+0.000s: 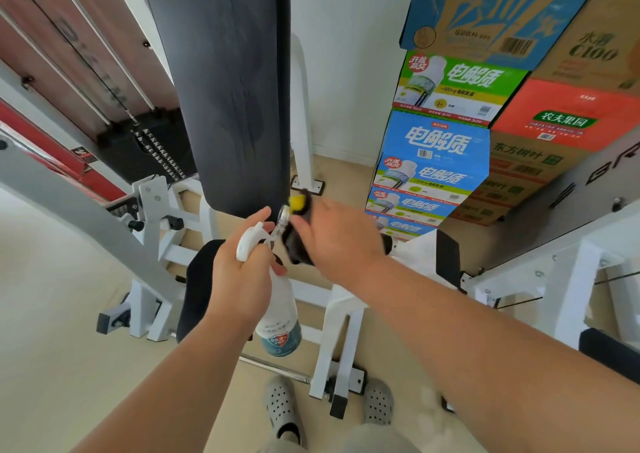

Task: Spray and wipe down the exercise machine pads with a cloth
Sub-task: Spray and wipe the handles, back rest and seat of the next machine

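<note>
Two bare hands close together at the centre of the view, seen from above through a wide lens. Left hand point(242, 272) wrapped round the white trigger head of a spray bottle point(280, 328), one finger stretched forward, bottle body hanging down toward 6 o'clock; head turned up toward 12 o'clock, probably to wet the padding just ahead. Right hand point(339, 241) clutching a bunched dark cloth point(298, 244), fingers curled over it, slightly blurred; held just beside the sprayer, likely ready to follow the mist. Long black back pad point(225, 88) upright from the centre to 12 o'clock, lower end just above both hands. Yellow knob point(298, 202) with a shiny pin at that lower end, beside the cloth; touching or not, impossible to tell. Black seat pad point(197, 286) partly hidden under the left wrist, toward 8 o'clock. White frame point(343, 331) running down to 6 o'clock, grey clogs point(282, 407) either side. Tight at 1 to 3 o'clock: stacked drink cartons point(436, 154) close to the back pad's right edge. Weight stack point(156, 147) and slanted bars at 10 o'clock. Open floor at 8 o'clock, the best room for stepping round. Judged stage: early, no wiping contact yet
</note>
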